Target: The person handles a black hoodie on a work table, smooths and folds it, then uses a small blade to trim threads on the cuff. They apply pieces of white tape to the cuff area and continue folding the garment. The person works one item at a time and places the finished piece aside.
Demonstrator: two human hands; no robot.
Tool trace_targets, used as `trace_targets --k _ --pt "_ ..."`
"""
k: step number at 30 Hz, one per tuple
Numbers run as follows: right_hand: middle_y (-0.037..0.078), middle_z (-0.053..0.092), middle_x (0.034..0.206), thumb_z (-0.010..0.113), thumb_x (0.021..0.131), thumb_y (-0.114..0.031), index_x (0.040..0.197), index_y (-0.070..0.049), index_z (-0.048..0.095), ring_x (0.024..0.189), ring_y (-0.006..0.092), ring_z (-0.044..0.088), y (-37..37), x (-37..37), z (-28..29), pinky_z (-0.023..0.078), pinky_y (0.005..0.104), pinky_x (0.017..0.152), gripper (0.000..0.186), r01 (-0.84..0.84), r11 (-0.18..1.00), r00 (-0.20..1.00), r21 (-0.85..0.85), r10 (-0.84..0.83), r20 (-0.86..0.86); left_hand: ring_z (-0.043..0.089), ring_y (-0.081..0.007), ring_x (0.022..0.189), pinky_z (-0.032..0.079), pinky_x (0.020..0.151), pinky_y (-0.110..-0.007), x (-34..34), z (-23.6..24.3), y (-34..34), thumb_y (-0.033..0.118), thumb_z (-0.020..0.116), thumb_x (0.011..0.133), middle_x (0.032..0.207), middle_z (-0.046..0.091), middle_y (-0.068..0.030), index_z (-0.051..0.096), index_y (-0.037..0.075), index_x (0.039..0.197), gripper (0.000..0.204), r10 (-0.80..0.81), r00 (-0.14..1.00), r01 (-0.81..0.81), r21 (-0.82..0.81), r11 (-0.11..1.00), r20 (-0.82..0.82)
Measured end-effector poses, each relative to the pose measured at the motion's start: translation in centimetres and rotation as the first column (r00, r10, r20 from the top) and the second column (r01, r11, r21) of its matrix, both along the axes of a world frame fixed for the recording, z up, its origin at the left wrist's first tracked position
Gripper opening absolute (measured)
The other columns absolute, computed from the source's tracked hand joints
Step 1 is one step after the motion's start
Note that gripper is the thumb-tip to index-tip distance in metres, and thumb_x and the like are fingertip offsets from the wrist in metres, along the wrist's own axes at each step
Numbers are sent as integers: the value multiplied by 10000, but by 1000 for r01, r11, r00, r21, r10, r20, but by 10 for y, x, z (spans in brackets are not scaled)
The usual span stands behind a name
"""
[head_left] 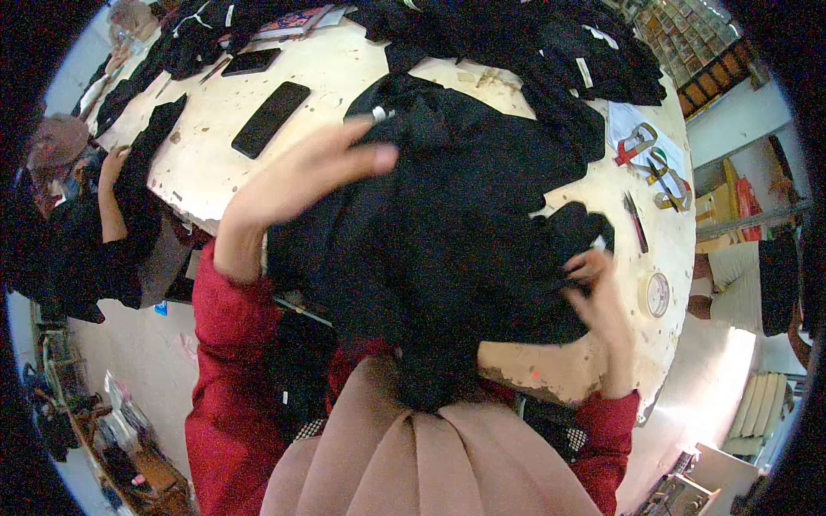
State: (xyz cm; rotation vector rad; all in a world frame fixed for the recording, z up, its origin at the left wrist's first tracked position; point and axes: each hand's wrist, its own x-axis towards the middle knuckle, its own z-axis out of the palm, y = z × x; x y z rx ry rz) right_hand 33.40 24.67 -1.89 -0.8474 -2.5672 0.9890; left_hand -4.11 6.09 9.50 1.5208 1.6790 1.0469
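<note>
A black garment (pixel 447 215) lies spread over the table in front of me, and its near end hangs over the edge toward my lap. Above its upper left part is my left hand (pixel 314 168), fingers stretched out and slightly blurred, with the thumb apart. A small white tag (pixel 383 113) shows on the cloth by those fingertips. On the garment's right side, my right hand (pixel 598 288) has its fingers bent onto a fold of the black cloth. A small white bit (pixel 599 243) shows beside that hand's fingers.
Two dark phones (pixel 271 119) (pixel 251 62) lie at the left. Scissors (pixel 667 181), a pen (pixel 635 224) and a tape roll (pixel 656 294) lie along the right. More black garments (pixel 516 43) are heaped at the back. Another person (pixel 77 215) sits at the left edge.
</note>
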Motion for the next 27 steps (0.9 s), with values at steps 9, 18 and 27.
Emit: trace_targets --k 9,18,27 --pt "248 354 1331 696 850 -232 1394 -15 185 1252 260 405 11 -24 83 383 402 1008 777 675 692 708 257 -509 -489 430 -276 1243 385 1001 -401 -22 -49 29 227 637 876 1324 442 -191 406 41 1329 542 558 702 -707 334 624 443" --pt "185 527 1132 838 668 -211 1241 -21 453 1105 300 479 -141 -43 -16 377 424 963 716 357 917 930 -179 -331 161 554 -232 900 408 861 -366 73 -139 6 238 645 848 923 611 -92 657 60 919 192 -14 967 33 70 997 -253" --pt "76 530 1089 494 898 -12 1427 -169 179 969 149 497 95 133 18 448 286 859 636 632 775 706 -8 -580 -408 503 -223 1192 383 1035 -339 0 -109 -5 290 411 996 1365 470 -141 393 -12 1365 477 65 408 -572 200 795 910"
